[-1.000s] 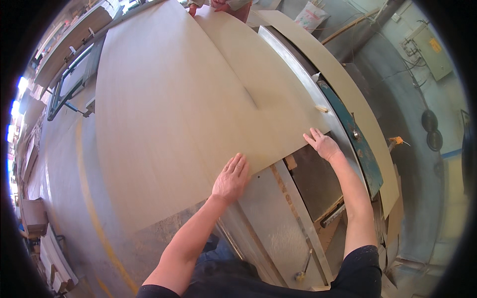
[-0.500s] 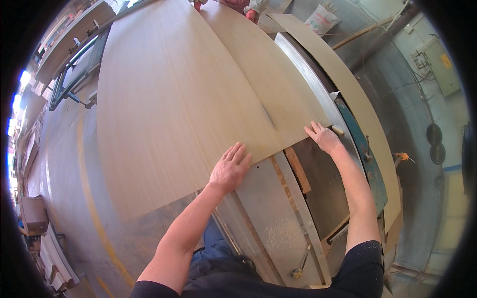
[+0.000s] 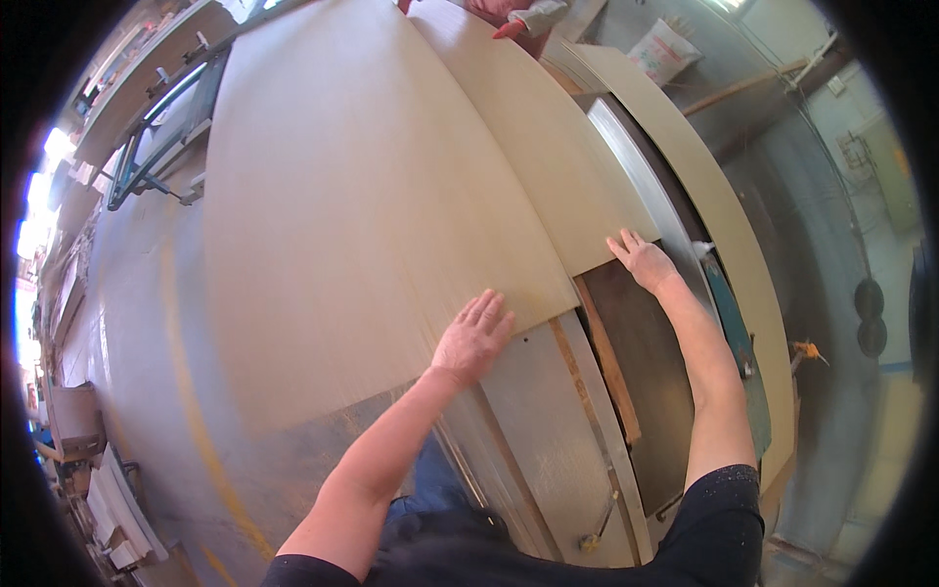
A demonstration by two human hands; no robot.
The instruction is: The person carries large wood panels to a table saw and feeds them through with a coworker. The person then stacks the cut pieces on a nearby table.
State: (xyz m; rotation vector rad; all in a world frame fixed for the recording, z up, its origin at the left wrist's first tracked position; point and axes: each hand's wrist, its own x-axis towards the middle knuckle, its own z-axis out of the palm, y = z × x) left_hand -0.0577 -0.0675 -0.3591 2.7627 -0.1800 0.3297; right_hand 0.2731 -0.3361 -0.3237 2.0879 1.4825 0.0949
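A large pale wood-grain panel [image 3: 352, 205] lies across a table saw [image 3: 548, 430]. Beside it on the right is a narrower strip [image 3: 533, 127] of the same board, parted from it by a long straight cut. My left hand [image 3: 476, 338] rests palm down on the near edge of the large panel, fingers stretched out. At the strip's near right corner, my right hand [image 3: 643, 262] lies with its fingers spread on the surface. The strip's near edge sits a little farther away than the panel's. I cannot see a saw blade.
A metal fence [image 3: 631, 147] runs along the strip's right side, with another long board [image 3: 724, 225] beyond it. At the far end a co-worker's red-gloved hand [image 3: 510, 30] is by the strip. A blue-green frame [image 3: 161, 137] stands left; a white sack [image 3: 665, 51] stands far right.
The cut now runs right through the near edge, so the strip is separate from the panel. The strip has shifted slightly away from me. Both hands keep their flat contact.
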